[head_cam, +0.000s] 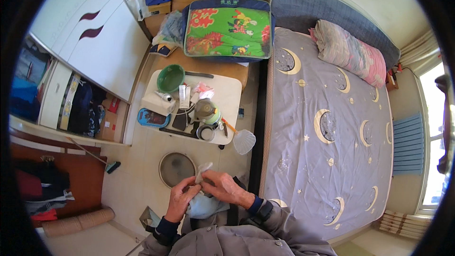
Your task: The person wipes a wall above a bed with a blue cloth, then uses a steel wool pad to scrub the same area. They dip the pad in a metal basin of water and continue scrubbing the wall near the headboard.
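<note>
Low in the view, my left hand (180, 197) and my right hand (225, 186) meet in front of my body. A thin, whitish crumpled piece (204, 171), cloth or film, sticks up between their fingers. My right thumb and fingers pinch it; my left fingertips hold its lower part. Just below the hands, a light blue cloth or bag (206, 207) rests on my lap. The hands partly cover both things, so where one ends and the other begins is hidden.
Ahead stands a white table (231, 94) bearing a green bowl (171, 79), a lidded bottle (208, 111) and a fly swatter (244, 141). A round bin (177, 169) is on the floor near my left hand. The bed (302, 170) lies right; a broom (113, 167) left.
</note>
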A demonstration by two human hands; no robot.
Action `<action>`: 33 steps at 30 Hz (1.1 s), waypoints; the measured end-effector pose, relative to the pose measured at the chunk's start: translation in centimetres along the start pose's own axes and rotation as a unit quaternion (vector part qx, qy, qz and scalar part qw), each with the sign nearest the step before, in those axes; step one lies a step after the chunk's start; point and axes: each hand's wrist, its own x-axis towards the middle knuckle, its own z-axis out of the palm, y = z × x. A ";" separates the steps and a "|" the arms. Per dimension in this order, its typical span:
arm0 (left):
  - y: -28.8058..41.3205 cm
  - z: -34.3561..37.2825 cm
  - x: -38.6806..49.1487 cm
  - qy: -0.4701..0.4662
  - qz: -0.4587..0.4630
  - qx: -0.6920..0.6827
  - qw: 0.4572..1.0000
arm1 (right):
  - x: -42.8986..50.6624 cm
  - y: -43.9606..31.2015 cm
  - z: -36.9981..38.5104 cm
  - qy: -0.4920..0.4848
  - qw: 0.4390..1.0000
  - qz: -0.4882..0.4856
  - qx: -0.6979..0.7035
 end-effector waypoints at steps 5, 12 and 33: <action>-1.9 -2.7 -1.1 -0.047 -0.022 -0.045 0.998 | 0.1 -1.2 2.1 0.048 0.999 0.005 0.023; -5.4 -6.4 -3.1 -0.015 -0.040 -0.131 0.990 | 0.3 -1.8 6.0 -0.109 0.984 0.143 0.012; -10.5 -9.7 -11.5 0.230 -0.029 -0.278 0.932 | 4.9 -4.1 14.7 -0.244 0.964 0.091 0.047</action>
